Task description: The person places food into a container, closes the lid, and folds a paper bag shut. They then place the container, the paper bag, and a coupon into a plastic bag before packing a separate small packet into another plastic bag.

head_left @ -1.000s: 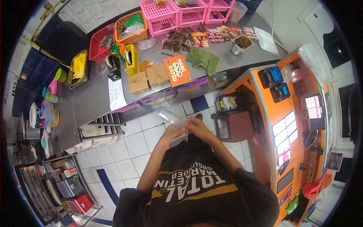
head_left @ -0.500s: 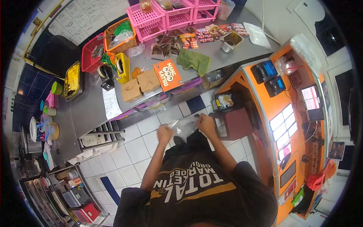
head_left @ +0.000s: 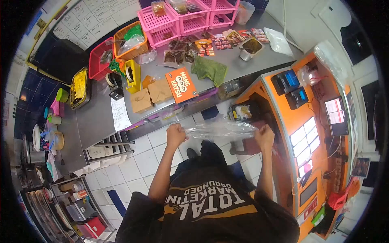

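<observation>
A clear plastic bag is stretched sideways in front of my body, above the tiled floor. My left hand is closed on one end of it, and my right hand grips the opposite end. Beyond the bag, on the metal counter's front edge, sit two brown cardboard boxes and an orange box lettered MANG KATSU. A green cloth lies just to their right.
Pink baskets, a yellow tape dispenser, a metal container and a tray of yellow food stand on the steel counter. To my right is an orange desk with tablets. A dark red box stands low beside it.
My hands have moved apart, the right one travelling far to the right. The plastic bag between them has spread from a small bundle into a wide, stretched sheet.
</observation>
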A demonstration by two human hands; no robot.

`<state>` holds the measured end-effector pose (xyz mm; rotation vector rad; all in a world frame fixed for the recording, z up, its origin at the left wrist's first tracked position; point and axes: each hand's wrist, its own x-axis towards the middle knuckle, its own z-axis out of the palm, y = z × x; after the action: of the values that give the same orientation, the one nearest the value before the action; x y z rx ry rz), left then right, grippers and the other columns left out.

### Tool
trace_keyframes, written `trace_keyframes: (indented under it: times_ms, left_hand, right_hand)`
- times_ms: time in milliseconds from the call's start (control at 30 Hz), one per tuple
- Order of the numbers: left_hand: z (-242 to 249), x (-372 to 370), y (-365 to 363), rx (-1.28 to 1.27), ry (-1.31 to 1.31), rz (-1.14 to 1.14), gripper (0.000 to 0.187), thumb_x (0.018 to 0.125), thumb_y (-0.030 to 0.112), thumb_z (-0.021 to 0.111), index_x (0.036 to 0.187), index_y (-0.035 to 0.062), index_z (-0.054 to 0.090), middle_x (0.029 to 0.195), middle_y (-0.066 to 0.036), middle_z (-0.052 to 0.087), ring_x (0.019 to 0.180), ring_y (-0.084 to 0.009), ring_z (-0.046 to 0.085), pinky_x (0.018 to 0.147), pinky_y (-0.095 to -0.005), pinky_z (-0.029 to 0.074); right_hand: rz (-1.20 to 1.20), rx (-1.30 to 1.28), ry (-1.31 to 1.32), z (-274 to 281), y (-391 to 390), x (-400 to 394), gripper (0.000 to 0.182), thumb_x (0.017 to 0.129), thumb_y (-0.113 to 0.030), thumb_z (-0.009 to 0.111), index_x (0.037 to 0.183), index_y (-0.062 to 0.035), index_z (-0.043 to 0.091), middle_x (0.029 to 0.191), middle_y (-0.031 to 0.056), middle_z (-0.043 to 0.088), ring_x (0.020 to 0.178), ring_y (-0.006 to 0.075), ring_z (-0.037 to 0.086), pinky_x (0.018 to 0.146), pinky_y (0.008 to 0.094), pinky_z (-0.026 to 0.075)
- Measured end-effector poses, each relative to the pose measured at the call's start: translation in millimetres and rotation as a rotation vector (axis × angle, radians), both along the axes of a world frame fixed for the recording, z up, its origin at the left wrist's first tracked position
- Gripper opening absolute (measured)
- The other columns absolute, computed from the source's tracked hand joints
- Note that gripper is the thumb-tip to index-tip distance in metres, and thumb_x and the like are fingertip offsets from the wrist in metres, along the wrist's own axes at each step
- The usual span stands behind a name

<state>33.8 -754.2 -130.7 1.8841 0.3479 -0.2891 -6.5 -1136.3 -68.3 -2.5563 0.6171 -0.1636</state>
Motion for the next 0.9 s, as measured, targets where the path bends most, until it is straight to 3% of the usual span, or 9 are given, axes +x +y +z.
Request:
trace_keyframes:
  times_ms: [100,167,267,300,400,467,567,667,900]
  left_hand:
    - [25,-5,-25,0.126,-0.264,-0.19,0.015,0.067,-0.003,0.056,0.063,0.0003,0.041,0.057,-0.017,0.052,0.057,-0.0369,0.061,0.056,-0.0444,0.048]
    - [64,-7,-36,0.238,-0.28,-0.353,0.014,0.068,0.0,0.06,0.071,0.0012,0.046,0.064,-0.019,0.057,0.069,-0.0409,0.063,0.063,-0.0474,0.05]
    - [41,-2,-12,0.658,-0.215,-0.301,0.015,0.071,0.003,0.063,0.079,0.0026,0.051,0.064,-0.017,0.059,0.072,-0.0427,0.064,0.066,-0.0495,0.052]
    - [25,8,6,0.766,-0.021,-0.338,0.028,0.075,0.012,0.071,0.094,0.0024,0.054,0.08,-0.019,0.065,0.087,-0.041,0.066,0.075,-0.0498,0.053]
    - [42,30,19,0.487,-0.326,-0.484,0.048,0.074,0.026,0.078,0.109,0.0041,0.054,0.085,-0.017,0.059,0.083,-0.0365,0.062,0.072,-0.0471,0.05]
    - [83,73,-7,0.337,-0.12,-0.475,0.068,0.075,0.043,0.078,0.123,0.0034,0.05,0.101,-0.019,0.059,0.091,-0.0363,0.061,0.075,-0.0442,0.05]
    - [64,132,-52,0.832,-0.226,-0.058,0.082,0.076,0.05,0.074,0.133,0.0001,0.043,0.12,-0.027,0.054,0.112,-0.0399,0.053,0.087,-0.0492,0.047]
    - [29,162,-80,1.076,-0.157,0.021,0.095,0.076,0.054,0.072,0.145,0.0011,0.034,0.132,-0.032,0.043,0.124,-0.0436,0.042,0.094,-0.0546,0.04]
    - [9,181,-95,1.161,-0.176,0.018,0.097,0.074,0.046,0.07,0.155,0.0138,0.027,0.146,-0.038,0.029,0.134,-0.0541,0.029,0.106,-0.0626,0.025]
  right_hand:
    - [0.41,-0.243,-0.184,23,68,1,0.082,0.063,-0.025,0.083,0.133,-0.0037,0.047,0.131,0.0171,0.054,0.124,0.0355,0.05,0.095,0.0494,0.044]
    - [0.726,-0.183,-0.271,6,115,22,0.06,0.069,-0.017,0.077,0.124,-0.0055,0.056,0.122,0.0169,0.06,0.111,0.0382,0.059,0.088,0.0494,0.048]
    - [0.503,-0.039,-0.027,-59,82,36,0.042,0.068,-0.01,0.074,0.109,-0.0091,0.064,0.11,0.018,0.066,0.097,0.0387,0.065,0.08,0.0471,0.052]
    - [0.289,-0.095,-0.049,-47,71,36,0.027,0.068,-0.006,0.071,0.094,-0.0086,0.065,0.09,0.0193,0.068,0.083,0.0399,0.067,0.072,0.0488,0.052]
    - [0.177,-0.183,-0.011,-14,40,26,0.019,0.073,-0.006,0.069,0.092,-0.0057,0.065,0.084,0.0176,0.069,0.085,0.0397,0.068,0.074,0.0479,0.054]
    - [0.175,-0.083,0.105,-4,35,21,0.024,0.071,-0.009,0.073,0.094,-0.0057,0.066,0.087,0.0187,0.07,0.087,0.04,0.068,0.076,0.0481,0.054]
    - [0.202,-0.003,0.213,7,28,26,0.032,0.068,-0.013,0.079,0.096,-0.0055,0.067,0.091,0.0203,0.071,0.09,0.0407,0.068,0.079,0.048,0.054]
    - [0.283,-0.002,0.227,13,19,55,0.035,0.071,-0.019,0.08,0.101,-0.0067,0.068,0.092,0.0205,0.071,0.091,0.0405,0.068,0.079,0.048,0.054]
    - [0.493,-0.051,0.103,-29,29,244,0.061,0.079,-0.034,0.076,0.125,-0.0037,0.052,0.093,0.0225,0.071,0.089,0.0423,0.068,0.078,0.0487,0.055]
